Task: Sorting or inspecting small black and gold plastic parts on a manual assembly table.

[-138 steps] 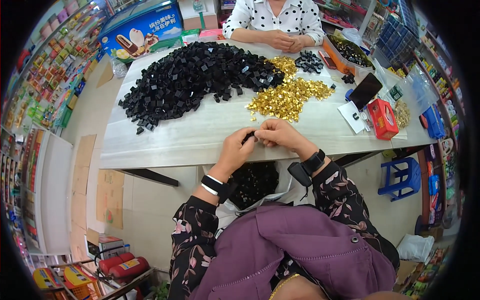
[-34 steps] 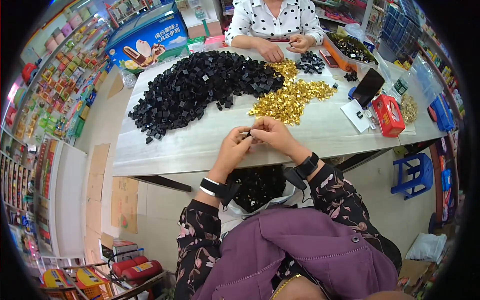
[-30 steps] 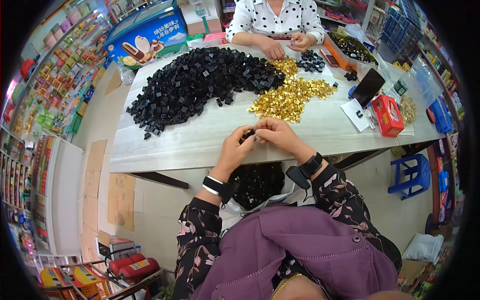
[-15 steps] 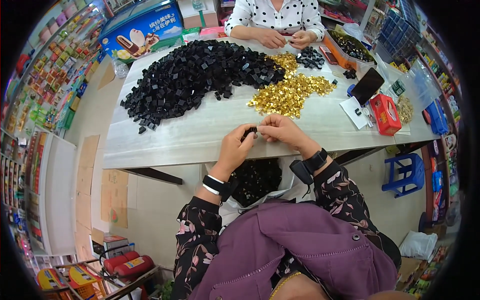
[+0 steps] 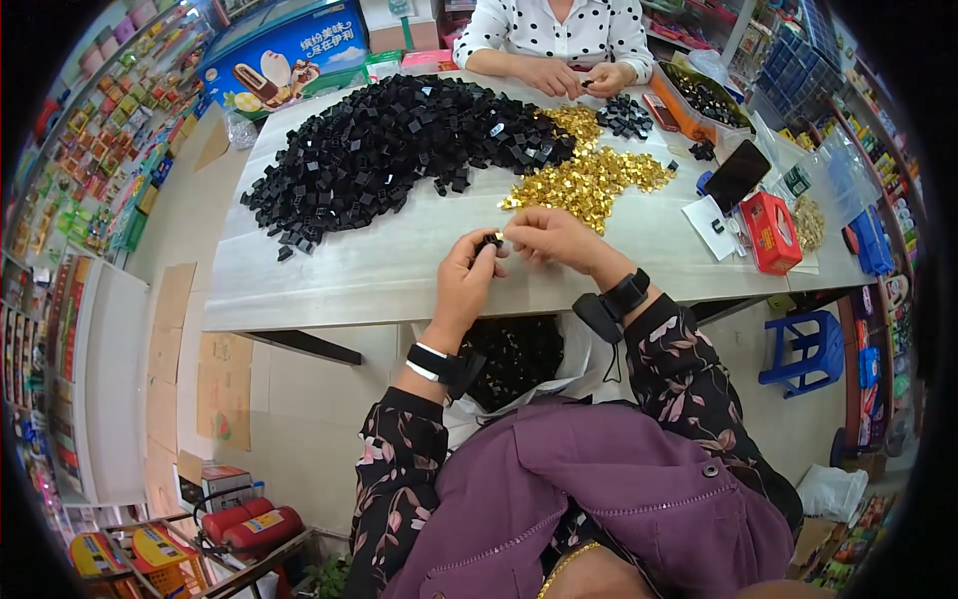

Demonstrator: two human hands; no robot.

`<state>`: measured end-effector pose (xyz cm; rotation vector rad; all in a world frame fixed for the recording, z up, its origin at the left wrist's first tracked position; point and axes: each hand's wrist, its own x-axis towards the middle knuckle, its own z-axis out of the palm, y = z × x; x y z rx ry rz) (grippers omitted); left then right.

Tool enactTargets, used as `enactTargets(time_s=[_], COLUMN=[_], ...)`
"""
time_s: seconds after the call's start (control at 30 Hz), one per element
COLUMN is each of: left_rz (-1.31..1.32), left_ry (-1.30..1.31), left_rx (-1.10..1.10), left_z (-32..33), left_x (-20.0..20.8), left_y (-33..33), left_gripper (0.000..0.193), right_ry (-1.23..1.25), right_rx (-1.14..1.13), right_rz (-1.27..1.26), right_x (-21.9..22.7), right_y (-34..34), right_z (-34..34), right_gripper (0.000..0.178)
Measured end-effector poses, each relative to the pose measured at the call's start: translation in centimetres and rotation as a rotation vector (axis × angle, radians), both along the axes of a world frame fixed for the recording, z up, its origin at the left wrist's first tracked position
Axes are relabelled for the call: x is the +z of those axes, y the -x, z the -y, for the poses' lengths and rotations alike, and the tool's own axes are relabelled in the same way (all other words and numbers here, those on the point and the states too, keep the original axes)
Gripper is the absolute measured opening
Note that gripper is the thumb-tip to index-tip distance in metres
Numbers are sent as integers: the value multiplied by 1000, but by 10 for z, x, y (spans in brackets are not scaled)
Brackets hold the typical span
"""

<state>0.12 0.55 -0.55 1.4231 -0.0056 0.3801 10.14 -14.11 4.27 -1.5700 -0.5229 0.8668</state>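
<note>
Between the thumb and fingers of my left hand (image 5: 467, 272) is a small black square piece (image 5: 490, 241), with a bit of gold showing at its top. My right hand (image 5: 555, 240) is right beside it, thumb and fingertips pinched together near the gold bit; whether something is in that pinch is too small to tell. Beyond my hands lies a spread of small shiny gold pieces (image 5: 589, 185). To its left rises a large heap of black square pieces (image 5: 369, 150).
Across the table (image 5: 329, 290) a person in a dotted shirt handles a small dark piece. Right of the gold lie a phone (image 5: 735, 175), a red tissue box (image 5: 770, 235) and an orange-rimmed tub (image 5: 699, 100). Below the front edge is a white sack (image 5: 514, 364) of black pieces; a blue stool (image 5: 803, 349) stands right.
Both hands have risen slightly away from me, and gold now shows on the black piece in my left hand. The right fingertips have shifted a little left. The other person's hands moved slightly.
</note>
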Motion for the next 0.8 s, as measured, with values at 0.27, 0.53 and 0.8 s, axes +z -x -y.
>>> enactTargets(time_s=[0.27, 0.53, 0.8], left_rz=[-56, 46, -13], left_ry=[97, 67, -67], left_rx=[71, 112, 19], left_z=[-3, 2, 6], left_x=[-1, -3, 2], left_y=[0, 0, 4], left_gripper=[21, 18, 23], right_ry=[582, 231, -112], right_rx=[-208, -215, -138], right_rz=[1231, 730, 184], right_x=[-23, -13, -4], right_y=[-26, -9, 20], right_z=[-12, -5, -2], right_gripper=[29, 21, 16])
